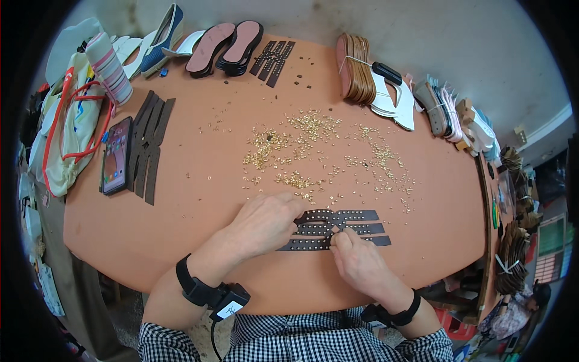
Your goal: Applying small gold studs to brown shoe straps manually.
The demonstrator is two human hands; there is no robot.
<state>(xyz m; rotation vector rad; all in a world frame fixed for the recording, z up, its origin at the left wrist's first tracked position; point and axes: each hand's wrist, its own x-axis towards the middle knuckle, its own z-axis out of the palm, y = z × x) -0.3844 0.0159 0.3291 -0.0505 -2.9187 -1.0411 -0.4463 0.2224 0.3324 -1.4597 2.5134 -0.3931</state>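
Observation:
A dark strappy shoe upper (313, 229) lies flat at the near middle of the table, its strips dotted with rows of small metal studs. My left hand (271, 220) rests over its left end, with bent fingers closed on the strips by the upper edge. Thumb and finger of my right hand (357, 256) are pinched together at the upper's middle, right beside a small diamond-shaped opening. Whatever lies between those fingertips is hidden. Beyond both hands, loose gold studs (313, 123) are scattered in heaps.
Another dark upper (151, 148) lies at left beside a phone (117, 155). Pink-topped soles (209, 48), a blue shoe (164, 42) and a striped bottle (110, 67) stand at the back left. Tied brown insoles (357, 69) are at the back right.

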